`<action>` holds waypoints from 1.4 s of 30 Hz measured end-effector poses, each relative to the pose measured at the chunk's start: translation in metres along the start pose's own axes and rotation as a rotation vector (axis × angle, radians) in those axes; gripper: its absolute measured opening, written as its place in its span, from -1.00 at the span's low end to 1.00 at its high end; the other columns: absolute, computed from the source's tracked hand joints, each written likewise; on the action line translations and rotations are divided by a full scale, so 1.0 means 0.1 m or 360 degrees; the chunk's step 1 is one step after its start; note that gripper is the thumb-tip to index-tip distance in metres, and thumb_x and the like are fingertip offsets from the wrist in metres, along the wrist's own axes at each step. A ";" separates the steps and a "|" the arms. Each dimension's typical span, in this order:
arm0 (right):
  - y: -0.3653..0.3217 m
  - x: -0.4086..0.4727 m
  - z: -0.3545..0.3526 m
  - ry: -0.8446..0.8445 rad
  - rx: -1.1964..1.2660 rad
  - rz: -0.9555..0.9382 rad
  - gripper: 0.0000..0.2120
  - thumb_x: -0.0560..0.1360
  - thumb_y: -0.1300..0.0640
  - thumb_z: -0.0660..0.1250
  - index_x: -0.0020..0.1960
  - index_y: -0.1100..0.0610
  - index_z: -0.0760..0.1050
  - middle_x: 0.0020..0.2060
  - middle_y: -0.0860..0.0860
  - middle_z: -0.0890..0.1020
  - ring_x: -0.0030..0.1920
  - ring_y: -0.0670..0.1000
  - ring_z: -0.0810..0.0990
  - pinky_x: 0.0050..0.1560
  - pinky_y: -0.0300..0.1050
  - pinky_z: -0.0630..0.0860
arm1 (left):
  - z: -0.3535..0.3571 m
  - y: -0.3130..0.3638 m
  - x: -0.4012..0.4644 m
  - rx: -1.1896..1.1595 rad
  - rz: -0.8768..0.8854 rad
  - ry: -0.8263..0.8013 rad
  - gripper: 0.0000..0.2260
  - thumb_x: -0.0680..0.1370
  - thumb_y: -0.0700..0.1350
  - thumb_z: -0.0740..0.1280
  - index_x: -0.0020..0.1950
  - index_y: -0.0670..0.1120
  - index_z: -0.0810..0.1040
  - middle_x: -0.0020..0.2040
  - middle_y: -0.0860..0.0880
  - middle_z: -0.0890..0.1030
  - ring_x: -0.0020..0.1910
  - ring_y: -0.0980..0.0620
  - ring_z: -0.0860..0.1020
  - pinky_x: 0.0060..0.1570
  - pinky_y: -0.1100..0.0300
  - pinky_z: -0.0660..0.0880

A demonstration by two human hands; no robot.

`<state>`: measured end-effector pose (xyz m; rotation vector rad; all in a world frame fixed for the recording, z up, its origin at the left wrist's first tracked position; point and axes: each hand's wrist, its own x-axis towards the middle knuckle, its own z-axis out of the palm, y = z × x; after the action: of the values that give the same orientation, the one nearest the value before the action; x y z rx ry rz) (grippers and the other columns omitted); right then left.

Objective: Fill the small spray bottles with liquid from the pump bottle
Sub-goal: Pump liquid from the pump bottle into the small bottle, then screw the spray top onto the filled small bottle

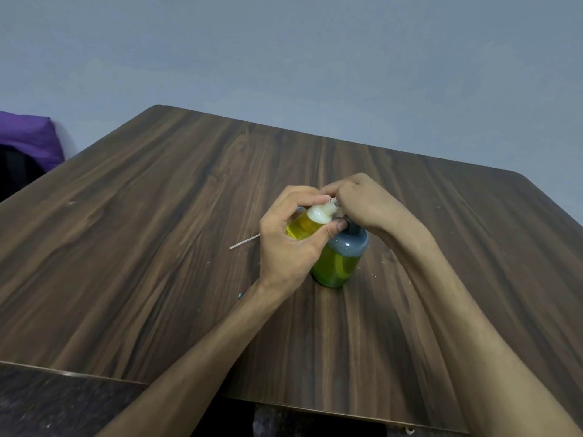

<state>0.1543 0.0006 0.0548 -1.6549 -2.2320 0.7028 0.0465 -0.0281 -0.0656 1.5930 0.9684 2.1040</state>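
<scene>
Two hands meeting over one pump bottle (340, 260), standing upright on the tabletop (157, 247) near its middle. Green-yellow liquid filling the lower body of that bottle, grey air space above, dark pump neck rising just under the right hand (362, 203).

Left hand (290, 234) curled around a small spray bottle (304, 227) of yellow liquid, held tilted, its white neck (320, 212) brought up against the top of the pump bottle, touching or nearly so. Presumably tipped this way to bring the small opening under the pump spout, so that liquid lands inside rather than on the wood. Thumb pressed along the near side to steady it.

Right hand bent over the pump head, fingers curled down on it and pinching at the small bottle's mouth; the spout itself hidden beneath the fingers, so impossible to tell whether pressing or merely aligning. Probably kept there both to work the pump and to stop the big bottle from tipping.

Already well filled, judging by the yellow showing up to the small bottle's shoulder.

Left of the pump bottle, partly behind the left hand, a thin white dip tube (244, 242) lying flat on the tabletop, likely part of the removed spray top, set aside until refitting. Far beyond, off the tabletop's left edge, a purple cloth (28, 137).
</scene>
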 end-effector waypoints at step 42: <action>-0.07 -0.89 0.48 0.1190 0.1240 -0.0620 -0.84 0.53 0.26 0.35 -0.24 0.18 0.53 -0.36 0.09 0.58 -0.32 0.19 0.55 -0.27 0.10 0.51 | -0.47 0.39 0.23 -0.0559 -0.0488 0.0241 -0.73 0.40 -0.21 0.50 0.09 -0.16 0.66 0.00 -0.09 0.68 -0.05 -0.08 0.61 -0.07 0.07 0.60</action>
<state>0.1525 -0.0963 0.0239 -0.8503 -1.4012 0.5937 0.0008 -0.0570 -0.0290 1.0572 0.7758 2.0584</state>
